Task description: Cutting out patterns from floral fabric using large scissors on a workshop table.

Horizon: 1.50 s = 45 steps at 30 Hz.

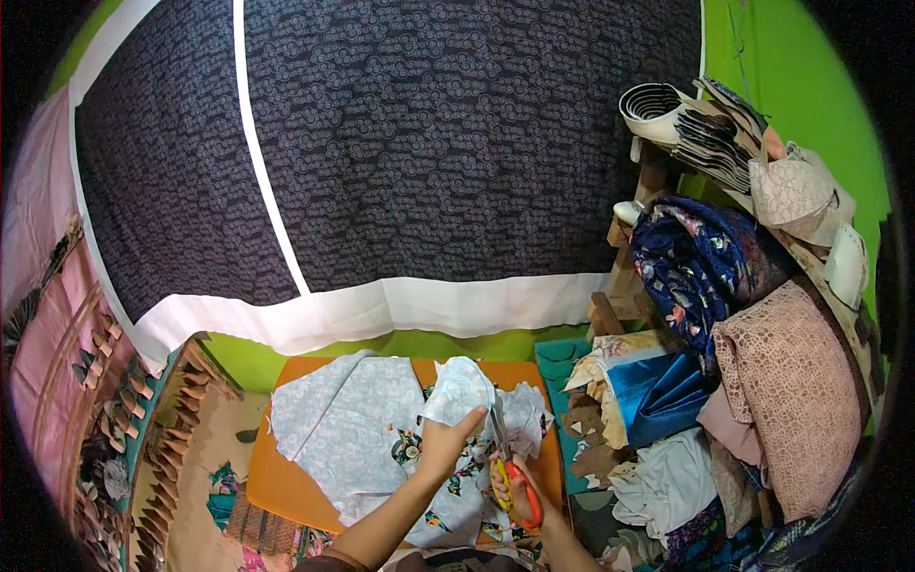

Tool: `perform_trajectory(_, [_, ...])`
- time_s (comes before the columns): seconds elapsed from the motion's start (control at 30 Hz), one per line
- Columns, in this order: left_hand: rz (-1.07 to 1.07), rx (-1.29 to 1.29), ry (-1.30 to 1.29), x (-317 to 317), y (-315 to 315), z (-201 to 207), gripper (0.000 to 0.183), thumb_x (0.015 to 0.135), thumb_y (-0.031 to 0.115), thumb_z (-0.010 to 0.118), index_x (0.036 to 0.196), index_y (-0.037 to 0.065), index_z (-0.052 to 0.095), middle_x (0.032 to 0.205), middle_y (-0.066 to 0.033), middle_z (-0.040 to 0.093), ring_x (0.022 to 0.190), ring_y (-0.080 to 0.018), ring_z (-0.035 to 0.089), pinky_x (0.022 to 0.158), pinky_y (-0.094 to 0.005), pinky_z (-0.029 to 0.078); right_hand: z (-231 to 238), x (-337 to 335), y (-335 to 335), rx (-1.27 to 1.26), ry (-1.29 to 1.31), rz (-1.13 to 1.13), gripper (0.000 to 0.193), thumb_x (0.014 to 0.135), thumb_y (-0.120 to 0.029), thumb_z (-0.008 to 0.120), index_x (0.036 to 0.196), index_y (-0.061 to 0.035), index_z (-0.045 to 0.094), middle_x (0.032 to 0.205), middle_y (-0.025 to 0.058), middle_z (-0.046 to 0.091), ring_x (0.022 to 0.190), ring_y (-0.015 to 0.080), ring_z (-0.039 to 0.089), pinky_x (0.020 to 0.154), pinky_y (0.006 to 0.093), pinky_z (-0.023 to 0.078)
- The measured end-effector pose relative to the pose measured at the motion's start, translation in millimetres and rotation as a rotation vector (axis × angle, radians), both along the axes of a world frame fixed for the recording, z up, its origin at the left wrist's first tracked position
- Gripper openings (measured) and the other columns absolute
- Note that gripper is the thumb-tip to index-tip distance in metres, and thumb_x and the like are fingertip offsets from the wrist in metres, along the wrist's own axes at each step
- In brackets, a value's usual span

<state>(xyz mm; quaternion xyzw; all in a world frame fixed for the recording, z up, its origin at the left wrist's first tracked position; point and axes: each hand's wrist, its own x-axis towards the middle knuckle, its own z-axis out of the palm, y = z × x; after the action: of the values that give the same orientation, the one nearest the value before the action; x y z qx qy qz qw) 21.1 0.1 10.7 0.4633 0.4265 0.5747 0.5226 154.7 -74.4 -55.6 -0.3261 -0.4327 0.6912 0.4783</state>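
My left hand [450, 440] is closed on a rounded piece of pale fabric [459, 386], raised over the table. In my right hand [534, 488] is a pair of scissors [502, 434] with red and yellow handles, its blades pointing up along the right edge of that piece. I cannot make out how far apart the blades are. Beneath my hands a large pale cloth [348, 415] with a faint print lies spread on an orange table [276, 498]. Scraps showing a dark floral side [467, 467] lie around my hands, with another pale crumpled piece [522, 415] to the right.
Shelves of shoe forms [162, 467] stand at the left. On the right are a dark blue floral cloth [681, 257], pink lace fabric [801, 381], shiny blue fabric [658, 391] and white scraps [667, 481]. A dark patterned curtain [457, 143] hangs behind the table.
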Motion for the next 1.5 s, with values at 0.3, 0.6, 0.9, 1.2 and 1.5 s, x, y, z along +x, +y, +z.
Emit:
perform_trajectory(0.3, [0.05,0.087,0.146,11,-1,-12,0.047,0.068,0.011,0.065,0.108,-0.002,0.045,0.098,-0.0085,0.054,0.088,-0.0154,0.052,0.077,-0.0268,0.041,3,-7,1,0.056,0.046,-0.034,0.072,0.064,-0.065,0.047,0.107,-0.0096,0.032,0.077,-0.0008,0.032,0.061,0.0051,0.03,0.05,0.0162,0.028])
perform_trajectory(0.6, [0.02,0.106,0.092,5,8,-15,0.045,0.065,0.015,0.066,0.103,-0.002,0.048,0.094,-0.0098,0.055,0.086,-0.0178,0.052,0.077,-0.0276,0.04,6,2,2,-0.16,0.2,0.018,0.069,0.067,-0.063,0.047,0.104,-0.0063,0.035,0.07,-0.001,0.032,0.056,0.0033,0.03,0.045,0.0147,0.026])
perform_trajectory(0.9, [-0.126,0.043,0.221,-1,5,-3,0.057,0.065,0.013,0.067,0.113,-0.001,0.041,0.103,-0.0082,0.052,0.093,-0.0159,0.05,0.08,-0.0273,0.039,3,10,2,-0.261,0.156,-0.012,0.044,0.082,-0.048,0.035,0.104,-0.0121,0.043,0.064,-0.0008,0.04,0.05,0.0073,0.035,0.042,0.0194,0.031])
perform_trajectory(1.2, [-0.271,0.062,0.327,-8,3,-2,0.059,0.064,0.015,0.067,0.115,0.0,0.04,0.105,-0.0081,0.051,0.094,-0.0152,0.049,0.08,-0.0272,0.039,0,6,1,0.149,-0.033,-0.08,0.067,0.069,-0.063,0.044,0.105,-0.0078,0.033,0.071,-0.0018,0.034,0.052,0.0038,0.031,0.042,0.0163,0.027])
perform_trajectory(1.5, [-0.207,0.043,0.165,-12,0,-10,0.056,0.066,0.011,0.066,0.114,-0.001,0.039,0.103,-0.0075,0.051,0.093,-0.0154,0.049,0.08,-0.0272,0.039,-1,14,8,-0.519,0.437,-0.02,0.033,0.088,-0.035,0.031,0.097,-0.0055,0.044,0.056,-0.0037,0.042,0.04,0.0024,0.031,0.039,0.0146,0.028])
